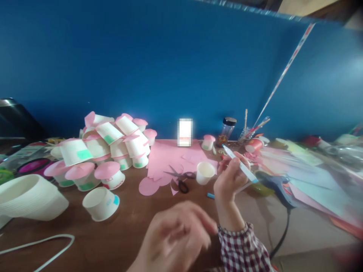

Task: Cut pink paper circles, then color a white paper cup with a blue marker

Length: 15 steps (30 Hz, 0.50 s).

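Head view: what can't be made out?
All in the head view:
Left hand: blurred; can't tell whether it holds anything.
Marker: middle partly covered by the right hand; any lettering too small to read.
Bright rectangle: pixelated, details lost.
Stacked white cups: cut off by the left edge.
Sheets on the right: blurred; any print unreadable.

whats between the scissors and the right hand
In the head view, a white cup stands between the scissors and the right hand; a small blue piece lies nearer the person.
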### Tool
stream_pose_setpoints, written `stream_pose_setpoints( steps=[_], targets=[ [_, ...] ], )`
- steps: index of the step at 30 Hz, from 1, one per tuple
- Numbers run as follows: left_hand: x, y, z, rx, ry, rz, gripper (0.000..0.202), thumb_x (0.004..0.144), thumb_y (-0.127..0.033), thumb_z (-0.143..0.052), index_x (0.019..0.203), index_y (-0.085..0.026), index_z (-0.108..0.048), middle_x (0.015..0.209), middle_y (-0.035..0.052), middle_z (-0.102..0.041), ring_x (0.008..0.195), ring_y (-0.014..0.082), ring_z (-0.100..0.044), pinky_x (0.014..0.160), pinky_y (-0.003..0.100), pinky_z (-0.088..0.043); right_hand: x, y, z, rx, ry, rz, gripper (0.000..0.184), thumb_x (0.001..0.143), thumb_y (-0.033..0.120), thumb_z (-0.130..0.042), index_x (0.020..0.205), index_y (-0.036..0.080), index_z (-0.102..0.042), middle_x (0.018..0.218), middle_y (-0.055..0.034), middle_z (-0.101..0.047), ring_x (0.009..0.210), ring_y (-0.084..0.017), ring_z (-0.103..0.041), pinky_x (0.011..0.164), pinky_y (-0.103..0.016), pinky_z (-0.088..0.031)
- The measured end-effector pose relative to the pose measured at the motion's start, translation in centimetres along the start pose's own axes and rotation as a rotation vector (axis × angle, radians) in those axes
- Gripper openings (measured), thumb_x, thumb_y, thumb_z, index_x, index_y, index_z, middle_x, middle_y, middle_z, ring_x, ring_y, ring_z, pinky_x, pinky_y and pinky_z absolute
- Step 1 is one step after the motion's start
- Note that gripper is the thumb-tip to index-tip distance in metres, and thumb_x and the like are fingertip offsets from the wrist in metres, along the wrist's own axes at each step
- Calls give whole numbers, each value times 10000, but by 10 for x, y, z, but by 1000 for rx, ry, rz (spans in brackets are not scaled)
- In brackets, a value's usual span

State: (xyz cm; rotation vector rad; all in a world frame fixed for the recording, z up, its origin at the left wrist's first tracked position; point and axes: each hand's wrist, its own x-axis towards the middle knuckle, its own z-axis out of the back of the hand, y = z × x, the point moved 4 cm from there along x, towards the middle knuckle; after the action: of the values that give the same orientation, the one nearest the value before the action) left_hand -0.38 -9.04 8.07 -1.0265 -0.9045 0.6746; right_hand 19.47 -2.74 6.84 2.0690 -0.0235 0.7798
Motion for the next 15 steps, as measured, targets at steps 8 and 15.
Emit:
stream_pose_setpoints(
  steps=[8,15],
  targets=[
    [100,81,-51,551,78,-182,399,775,-108,-487,1154,-215,-552,1148,134,-571,927,260,-596,761,339,-453,-5,3,-2,-16,34,-10,162,913,310,-474,982,173,-528,732,-15,-587,514,-100,-514,442,-221,-418],
    [102,93,-13,222,-252,66,143,811,-310,-555,763,-178,-583,796,72,-608,784,205,-600,747,346,-486,-8,0,-7,-93,117,61,235,935,294,-426,1101,156,-521,789,-47,-627,599,-139,-574,529,-274,-478]
  ],
)
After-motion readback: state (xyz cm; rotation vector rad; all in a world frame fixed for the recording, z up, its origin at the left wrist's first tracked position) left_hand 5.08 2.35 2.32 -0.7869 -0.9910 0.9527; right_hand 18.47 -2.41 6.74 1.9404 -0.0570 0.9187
